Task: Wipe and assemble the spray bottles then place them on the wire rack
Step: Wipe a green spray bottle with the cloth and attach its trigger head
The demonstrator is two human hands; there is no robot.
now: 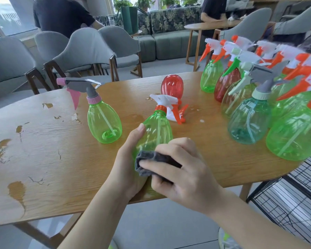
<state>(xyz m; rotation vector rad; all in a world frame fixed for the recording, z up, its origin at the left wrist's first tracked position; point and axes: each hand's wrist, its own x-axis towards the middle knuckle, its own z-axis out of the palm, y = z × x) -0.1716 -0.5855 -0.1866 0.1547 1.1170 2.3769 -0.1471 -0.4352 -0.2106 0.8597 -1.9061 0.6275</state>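
Observation:
My left hand (128, 164) grips a green spray bottle (156, 130) with a white and orange trigger head, held tilted over the wooden table (43, 150). My right hand (183, 169) pinches a dark grey cloth (151, 163) against the bottle's lower body. A green bottle with a grey and pink head (102, 121) stands upright to the left. A red bottle body (172, 86) without a head lies behind. A loose white and orange trigger head (178, 113) lies beside it.
Several assembled green, red and teal spray bottles (250, 114) stand crowded at the table's right side. A black wire rack (294, 194) sits low at the right. The tabletop has worn patches. Grey chairs (90, 51) and two seated people are beyond.

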